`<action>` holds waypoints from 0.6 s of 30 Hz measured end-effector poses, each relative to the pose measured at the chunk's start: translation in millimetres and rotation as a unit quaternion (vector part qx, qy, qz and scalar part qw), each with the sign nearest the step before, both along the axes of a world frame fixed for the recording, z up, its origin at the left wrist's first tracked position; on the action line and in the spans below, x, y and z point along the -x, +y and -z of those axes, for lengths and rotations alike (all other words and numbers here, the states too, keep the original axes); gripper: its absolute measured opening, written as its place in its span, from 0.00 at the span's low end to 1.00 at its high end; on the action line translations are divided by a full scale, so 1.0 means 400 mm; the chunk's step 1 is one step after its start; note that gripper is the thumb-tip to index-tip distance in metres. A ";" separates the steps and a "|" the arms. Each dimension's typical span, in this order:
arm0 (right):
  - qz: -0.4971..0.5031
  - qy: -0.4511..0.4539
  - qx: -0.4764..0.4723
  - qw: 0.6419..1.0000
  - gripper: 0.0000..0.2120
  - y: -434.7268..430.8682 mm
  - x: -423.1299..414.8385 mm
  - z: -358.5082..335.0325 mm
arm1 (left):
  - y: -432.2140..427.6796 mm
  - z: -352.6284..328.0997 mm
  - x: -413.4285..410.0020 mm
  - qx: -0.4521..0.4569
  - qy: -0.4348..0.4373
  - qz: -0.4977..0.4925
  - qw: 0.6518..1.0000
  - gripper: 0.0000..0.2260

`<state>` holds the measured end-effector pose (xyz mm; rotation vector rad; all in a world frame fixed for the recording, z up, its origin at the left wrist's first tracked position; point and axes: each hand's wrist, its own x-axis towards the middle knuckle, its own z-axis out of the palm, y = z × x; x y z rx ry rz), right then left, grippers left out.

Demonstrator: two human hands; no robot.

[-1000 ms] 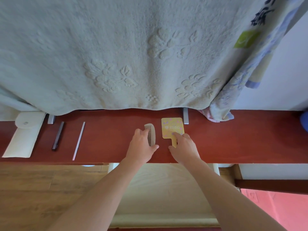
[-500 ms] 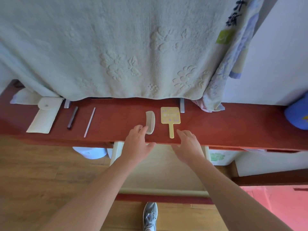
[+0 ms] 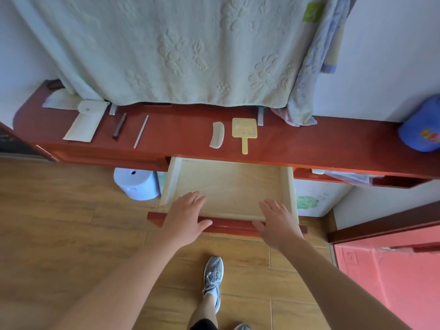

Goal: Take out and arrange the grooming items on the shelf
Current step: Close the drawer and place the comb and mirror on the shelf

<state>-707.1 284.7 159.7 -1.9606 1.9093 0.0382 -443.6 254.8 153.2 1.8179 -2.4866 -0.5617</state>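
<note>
On the red shelf (image 3: 309, 141) lie a white comb (image 3: 217, 135) and, right of it, a yellow hand mirror (image 3: 244, 132). Further left are a cream pouch (image 3: 83, 123), a dark slim stick (image 3: 119, 126) and a thin white stick (image 3: 141, 131). Below the shelf an open pale wooden drawer (image 3: 228, 186) shows nothing inside. My left hand (image 3: 184, 216) and my right hand (image 3: 277, 222) rest flat, fingers spread, on its red front edge (image 3: 228, 225). Neither hand holds anything.
A pale embossed towel (image 3: 166, 48) hangs over the shelf's back; a patterned cloth (image 3: 307, 91) hangs at its right. A blue cap (image 3: 421, 129) sits far right. A white round container (image 3: 137, 184) stands on the wooden floor. My shoe (image 3: 213, 277) is below the drawer.
Both hands left the comb and mirror on the shelf and dropped to the drawer's front edge. The view pulled back and down, so the open drawer now shows.
</note>
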 end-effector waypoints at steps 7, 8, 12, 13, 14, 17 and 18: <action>0.006 0.002 0.000 1.000 0.18 0.074 -0.008 0.071 | 0.068 0.063 -0.050 0.012 -0.008 -0.005 1.000 0.24; 0.011 0.001 0.008 1.000 0.17 0.078 -0.009 0.077 | 0.069 0.068 -0.053 0.020 -0.009 -0.003 1.000 0.23; 0.022 0.010 0.036 0.999 0.12 0.077 -0.014 0.092 | 0.062 0.081 -0.053 0.038 -0.004 -0.008 0.999 0.18; 0.023 0.016 0.040 0.999 0.10 0.074 -0.015 0.095 | 0.058 0.082 -0.052 0.039 0.000 -0.013 0.999 0.17; 0.023 0.023 0.043 0.999 0.09 0.070 -0.014 0.098 | 0.052 0.083 -0.051 0.040 0.004 -0.018 0.999 0.16; 0.021 0.036 0.045 0.998 0.07 0.048 -0.010 0.101 | 0.025 0.088 -0.052 0.043 0.011 -0.027 0.999 0.14; 0.022 0.037 0.047 0.998 0.07 0.035 -0.008 0.102 | 0.012 0.090 -0.051 0.046 0.014 -0.029 0.998 0.13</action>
